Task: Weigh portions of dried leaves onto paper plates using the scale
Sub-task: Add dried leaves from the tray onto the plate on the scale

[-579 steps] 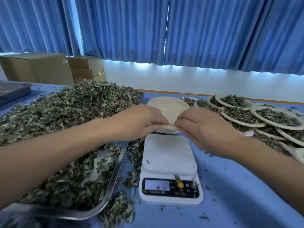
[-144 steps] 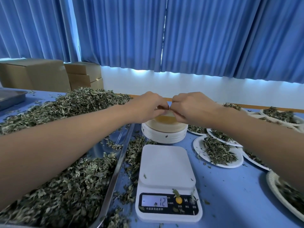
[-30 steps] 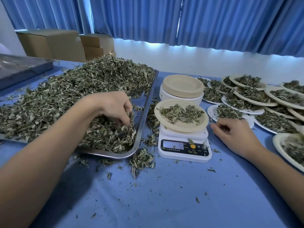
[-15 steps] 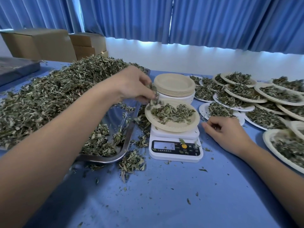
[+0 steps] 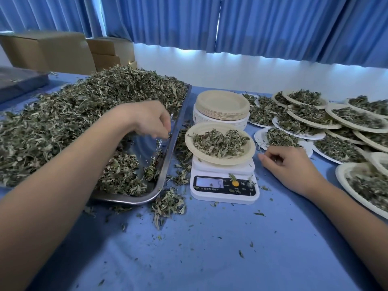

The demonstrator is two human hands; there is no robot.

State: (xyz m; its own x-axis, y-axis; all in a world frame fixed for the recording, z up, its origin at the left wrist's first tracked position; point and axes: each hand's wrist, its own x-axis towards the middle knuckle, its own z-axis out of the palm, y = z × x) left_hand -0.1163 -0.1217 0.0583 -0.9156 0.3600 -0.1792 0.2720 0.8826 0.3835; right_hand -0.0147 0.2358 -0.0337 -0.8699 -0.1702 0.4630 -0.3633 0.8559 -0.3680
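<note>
**Dried leaves (image 5: 84,114), grey-green and crumbled: topping-up goes on**

The heap fills the shiny steel tray (image 5: 142,145). One portion lies on the round beige paper plate (image 5: 210,159) sitting on the white digital scale (image 5: 224,185). Half a second ago the left hand (image 5: 151,120) hung over that plate. Now it is back above the tray, fingers curled downward; I cannot tell whether they pinch anything. The right hand (image 5: 289,162) rests loosely curled and empty on the blue table (image 5: 210,248), just beside the scale. The portion is likely still underweight, though the display is too faint to read.
</note>
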